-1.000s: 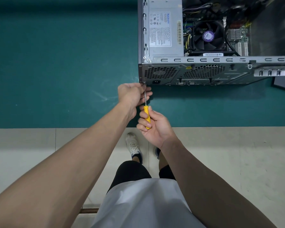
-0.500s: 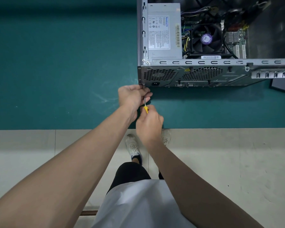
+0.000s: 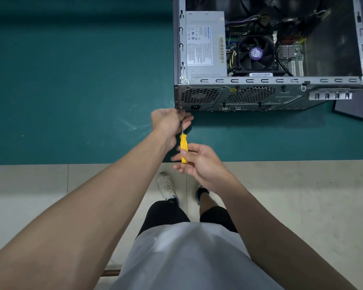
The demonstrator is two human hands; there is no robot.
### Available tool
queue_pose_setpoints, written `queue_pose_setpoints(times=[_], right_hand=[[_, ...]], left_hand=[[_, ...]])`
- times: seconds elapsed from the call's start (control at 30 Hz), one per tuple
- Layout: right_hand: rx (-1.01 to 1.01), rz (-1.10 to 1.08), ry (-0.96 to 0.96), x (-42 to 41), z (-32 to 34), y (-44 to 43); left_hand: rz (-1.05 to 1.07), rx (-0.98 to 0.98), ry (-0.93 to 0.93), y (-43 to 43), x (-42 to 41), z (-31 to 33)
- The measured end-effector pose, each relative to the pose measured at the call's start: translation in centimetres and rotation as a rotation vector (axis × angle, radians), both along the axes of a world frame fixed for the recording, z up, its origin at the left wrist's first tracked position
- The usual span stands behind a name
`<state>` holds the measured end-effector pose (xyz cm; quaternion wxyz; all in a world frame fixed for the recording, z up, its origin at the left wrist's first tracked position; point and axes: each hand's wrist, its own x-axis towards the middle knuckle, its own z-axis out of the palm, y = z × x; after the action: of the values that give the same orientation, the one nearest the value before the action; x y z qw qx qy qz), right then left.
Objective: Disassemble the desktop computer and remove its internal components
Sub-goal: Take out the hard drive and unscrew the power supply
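left hand (image 3: pixel 169 122) fingers curled round thin metal shaft of yellow-handled screwdriver (image 3: pixel 183 147) at open grey computer case (image 3: pixel 260 97) corner; right hand (image 3: pixel 199 163) fingers pinched its handle.

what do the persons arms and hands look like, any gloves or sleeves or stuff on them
The left forearm and right forearm are bare right to the frame's edge, with no sleeves in view. The left hand and right hand wear no gloves, and no watch, bracelet or ring shows. Below them are a pale grey top and black shorts.
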<state>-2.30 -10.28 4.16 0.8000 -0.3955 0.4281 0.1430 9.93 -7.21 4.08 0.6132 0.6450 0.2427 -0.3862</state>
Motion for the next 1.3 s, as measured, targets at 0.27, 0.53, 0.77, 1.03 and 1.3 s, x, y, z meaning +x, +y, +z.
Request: queue_pose_setpoints(times=[0.27,0.53,0.77,1.03,1.3], right_hand=[[-0.603,0.244,0.204,1.2,-0.3,0.6],[-0.067,0.187,0.038,0.5,1.4,-0.7],[-0.403,0.210,0.169,0.9,0.9,0.6],[-0.320,0.157,0.151,1.3,1.3,0.0],[-0.085,0.068,0.068,1.0,1.5,-0.3]], left_hand=[[-0.062,0.226,-0.115,-0.3,0.0,-0.1],[-0.070,-0.017,0.021,0.5,0.6,0.5],[-0.175,0.141,-0.100,0.2,0.2,0.0],[-0.135,0.049,-0.064,0.6,0.2,-0.3],[-0.161,0.075,-0.099,0.2,0.0,-0.5]])
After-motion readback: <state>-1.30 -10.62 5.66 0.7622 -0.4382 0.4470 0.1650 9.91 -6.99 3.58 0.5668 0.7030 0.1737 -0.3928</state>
